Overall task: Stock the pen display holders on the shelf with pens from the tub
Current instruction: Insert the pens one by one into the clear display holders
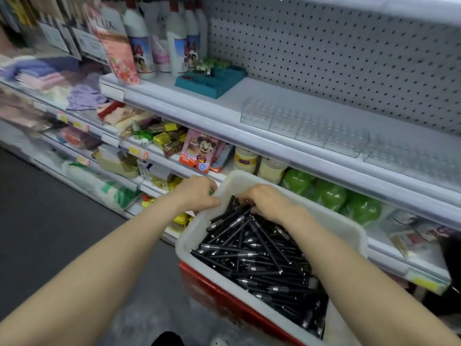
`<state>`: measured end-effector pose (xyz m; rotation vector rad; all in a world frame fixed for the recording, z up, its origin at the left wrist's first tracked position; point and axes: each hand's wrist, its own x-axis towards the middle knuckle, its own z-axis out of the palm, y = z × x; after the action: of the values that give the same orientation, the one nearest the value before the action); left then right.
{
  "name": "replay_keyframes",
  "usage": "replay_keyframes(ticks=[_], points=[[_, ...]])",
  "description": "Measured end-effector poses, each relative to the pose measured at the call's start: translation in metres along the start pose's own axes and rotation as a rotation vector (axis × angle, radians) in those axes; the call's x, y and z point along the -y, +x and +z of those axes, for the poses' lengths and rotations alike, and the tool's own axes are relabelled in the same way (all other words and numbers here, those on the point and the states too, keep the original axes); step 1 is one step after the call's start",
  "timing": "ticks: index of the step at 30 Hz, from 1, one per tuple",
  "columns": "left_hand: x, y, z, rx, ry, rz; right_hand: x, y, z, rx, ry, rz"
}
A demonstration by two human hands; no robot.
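A white plastic tub sits in front of me on a red base, filled with several black pens with silver bands. My left hand grips the tub's far left rim, thumb inside and fingers over the outside. My right hand reaches into the pile at the tub's far end with fingers curled down around some pens. A row of clear acrylic pen display holders stands on the white shelf above, with no pens in them.
A teal tray and white bottles stand at the shelf's left end before a pegboard back. Lower shelves hold green bags, jars, packets and cloths. Dark floor lies to the left.
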<state>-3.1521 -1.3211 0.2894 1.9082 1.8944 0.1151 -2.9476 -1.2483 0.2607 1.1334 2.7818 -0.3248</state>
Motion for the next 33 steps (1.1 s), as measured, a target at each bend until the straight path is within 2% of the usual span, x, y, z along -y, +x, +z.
replay_keyframes(ticks=[2, 4, 8, 11, 15, 19, 25, 29, 33], points=[[0.005, 0.009, -0.008, 0.133, -0.124, 0.004, -0.002, 0.001, -0.014, 0.093, -0.031, 0.04], [0.006, 0.019, -0.018, 0.149, -0.159, 0.041, 0.0, 0.0, -0.032, 0.167, -0.047, 0.092], [0.001, 0.04, -0.054, -0.08, -0.151, 0.179, 0.005, -0.009, -0.076, 0.203, -0.052, 0.203], [-0.004, 0.056, -0.089, -0.291, -0.065, 0.323, 0.012, -0.016, -0.123, 0.15, 0.038, 0.278], [-0.009, 0.08, -0.122, -0.438, -0.16, 0.47, 0.021, -0.021, -0.176, -0.071, 0.159, 0.336], [-0.007, 0.11, -0.138, -0.51, -0.211, 0.539, 0.017, -0.018, -0.197, -0.457, 0.232, 0.464], [-0.001, 0.147, -0.13, -0.407, -0.247, 0.52, 0.006, 0.002, -0.185, -1.012, 0.879, 0.632], [0.0, 0.168, -0.126, -0.345, -0.265, 0.506, 0.0, 0.024, -0.183, -1.186, 1.109, 0.666], [-0.005, 0.183, -0.123, -0.296, -0.298, 0.496, -0.007, 0.048, -0.188, -1.259, 1.153, 0.656]])
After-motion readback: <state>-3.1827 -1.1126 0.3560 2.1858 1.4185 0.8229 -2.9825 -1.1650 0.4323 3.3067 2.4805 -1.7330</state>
